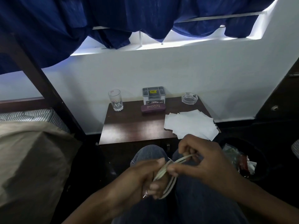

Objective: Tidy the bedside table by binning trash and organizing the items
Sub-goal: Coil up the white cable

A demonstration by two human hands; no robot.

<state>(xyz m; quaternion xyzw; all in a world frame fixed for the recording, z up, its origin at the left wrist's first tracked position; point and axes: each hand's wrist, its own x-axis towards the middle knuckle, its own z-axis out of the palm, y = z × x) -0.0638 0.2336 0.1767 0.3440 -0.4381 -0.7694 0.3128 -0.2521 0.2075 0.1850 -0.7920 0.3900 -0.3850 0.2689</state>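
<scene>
With the left hand [142,178] curled round the gathered loops of the white cable [171,185] and the right hand [205,160] pinching a strand between thumb and fingers, both low over the lap at six o'clock from the tabletop [134,126], treat the step as coiling, judging by the loops. Lay each new turn beside the last, same size, without twisting against the natural curl. Anchor the bundle with the left thumb; feed slack with the right only, sliding along the strand rather than tugging. Mind the metal plug [145,195] poking out under the left fingers: leave it free at the end, no sharp bend at its neck. Finish with a loose wrap round the middle, likely enough to stop the springy coil opening. Then carry it to twelve o'clock, probably to the grey organizer [153,92] at the far edge, just behind the purple glasses case [152,108]; check first for a compartment wide enough, hard to tell from here. Steer clear of the glass [115,99] at ten o'clock and the clear ashtray [189,98] at two o'clock, both easy to knock. Leave the white sheets [191,125] spread at four o'clock on the tabletop for a later pass, perhaps toward the bin [258,151] at three o'clock of the hands, already holding wrappers.
</scene>
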